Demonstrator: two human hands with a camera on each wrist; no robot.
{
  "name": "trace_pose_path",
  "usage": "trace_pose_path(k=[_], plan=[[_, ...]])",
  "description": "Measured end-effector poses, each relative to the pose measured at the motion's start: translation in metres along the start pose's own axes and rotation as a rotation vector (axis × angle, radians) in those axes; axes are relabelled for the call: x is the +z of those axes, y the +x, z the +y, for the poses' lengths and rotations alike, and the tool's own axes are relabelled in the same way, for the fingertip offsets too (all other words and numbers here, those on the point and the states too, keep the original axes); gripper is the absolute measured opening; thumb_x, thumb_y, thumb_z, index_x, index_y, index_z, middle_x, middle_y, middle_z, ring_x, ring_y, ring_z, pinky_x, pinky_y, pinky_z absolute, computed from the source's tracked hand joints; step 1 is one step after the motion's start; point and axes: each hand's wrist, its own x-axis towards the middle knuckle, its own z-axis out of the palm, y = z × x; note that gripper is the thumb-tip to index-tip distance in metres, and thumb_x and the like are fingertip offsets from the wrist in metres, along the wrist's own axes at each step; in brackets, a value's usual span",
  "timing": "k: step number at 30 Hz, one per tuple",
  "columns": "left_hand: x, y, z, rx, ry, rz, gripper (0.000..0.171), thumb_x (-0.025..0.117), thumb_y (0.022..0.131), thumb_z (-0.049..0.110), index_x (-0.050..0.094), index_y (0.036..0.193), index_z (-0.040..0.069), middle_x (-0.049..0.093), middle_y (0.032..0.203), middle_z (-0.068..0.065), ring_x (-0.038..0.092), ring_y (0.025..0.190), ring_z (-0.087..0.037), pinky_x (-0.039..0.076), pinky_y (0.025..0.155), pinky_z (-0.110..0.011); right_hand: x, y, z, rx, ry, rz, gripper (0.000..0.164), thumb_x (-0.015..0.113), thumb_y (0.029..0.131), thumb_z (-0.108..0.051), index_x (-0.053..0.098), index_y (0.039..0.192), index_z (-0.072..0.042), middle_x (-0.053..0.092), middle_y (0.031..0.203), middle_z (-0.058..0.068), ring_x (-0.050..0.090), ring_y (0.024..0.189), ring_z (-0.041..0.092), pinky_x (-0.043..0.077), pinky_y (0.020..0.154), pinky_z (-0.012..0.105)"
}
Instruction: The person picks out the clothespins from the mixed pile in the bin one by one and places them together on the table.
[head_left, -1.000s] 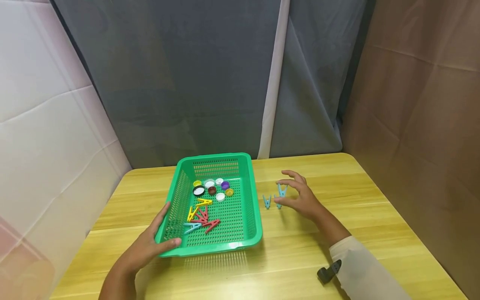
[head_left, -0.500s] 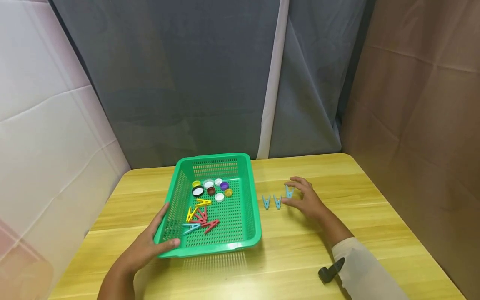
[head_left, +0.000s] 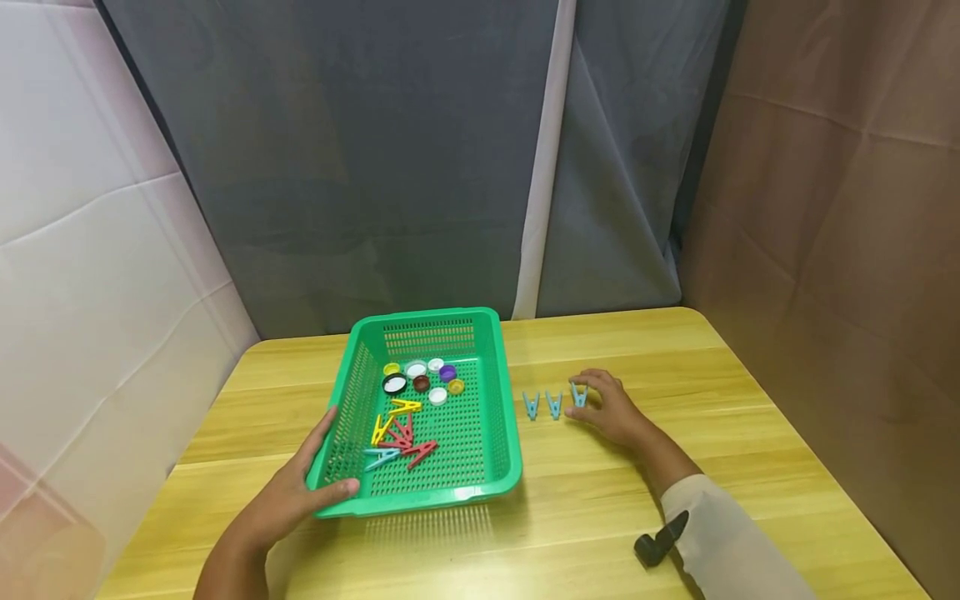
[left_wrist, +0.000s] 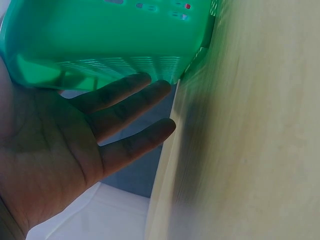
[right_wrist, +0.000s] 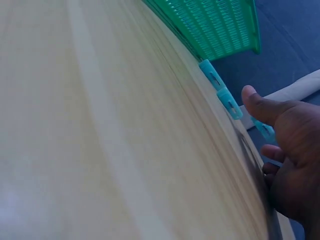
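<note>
In the head view, a green plastic basket (head_left: 487, 490) is at left centre. My left hand (head_left: 288, 492) grips its near left corner, thumb on the front rim; the left wrist view shows three fingers (left_wrist: 132, 142) stretched along the outside. Right of the basket, two light-blue clothespins, one left (head_left: 532, 406) and one right (head_left: 554, 406), lie side by side on the table. With thumb and fingers, my right hand (head_left: 617, 411) pinches a third blue clothespin (head_left: 580, 395) beside them, at table height. Its lower part is partly hidden by the thumb.
Inside the basket lie several bottle caps, among them a purple cap (head_left: 447, 373), with yellow clothespins (head_left: 406, 407), red clothespins (head_left: 422, 452) and blue ones nearer me. Grey curtain (head_left: 420, 167) hangs behind the wooden table (head_left: 600, 517); brown cloth (head_left: 840, 208) borders the right.
My right hand set down a second blue clothespin next to the first, moved right with another and lowered it toward the table. The left hand stays on the basket.
</note>
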Motion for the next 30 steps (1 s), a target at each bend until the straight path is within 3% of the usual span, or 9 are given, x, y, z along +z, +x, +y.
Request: trace_pose_path(k=[8,23,30], plan=[[0.0002,0.0015,0.0003,0.000,0.015,-0.004,0.116,0.079,0.099,0.024,-0.006,0.177,0.034,0.012,0.179,-0.032,0.056,0.139,-0.045,0.048,0.109,-0.063,0.0042,-0.0010,0.0062,0.026,-0.067,-0.006,0.065,0.081,0.101,-0.038,0.058,0.156,-0.013,0.036,0.171,0.021,0.024,0.159,0.051,0.025,0.122,0.081],[-0.0002,0.0016,0.0013,0.007,0.012,-0.002,0.115,0.078,0.099,0.024,-0.007,0.177,0.033,0.010,0.179,-0.033,0.050,0.144,-0.050,0.046,0.110,-0.067,0.0064,-0.0025,-0.0012,0.017,-0.128,-0.019,0.068,0.080,0.101,-0.040,0.057,0.157,-0.009,0.032,0.173,0.024,0.017,0.160,0.053,0.009,0.123,0.080],[0.0001,0.0001,0.0007,-0.003,0.029,0.004,0.116,0.078,0.099,0.025,-0.007,0.177,0.034,0.007,0.180,-0.033,0.047,0.146,-0.056,0.046,0.110,-0.070,0.0067,-0.0011,-0.0006,0.035,-0.145,-0.011,0.079,0.084,0.096,-0.043,0.054,0.159,-0.006,0.035,0.172,0.022,0.023,0.160,0.052,0.019,0.124,0.079]])
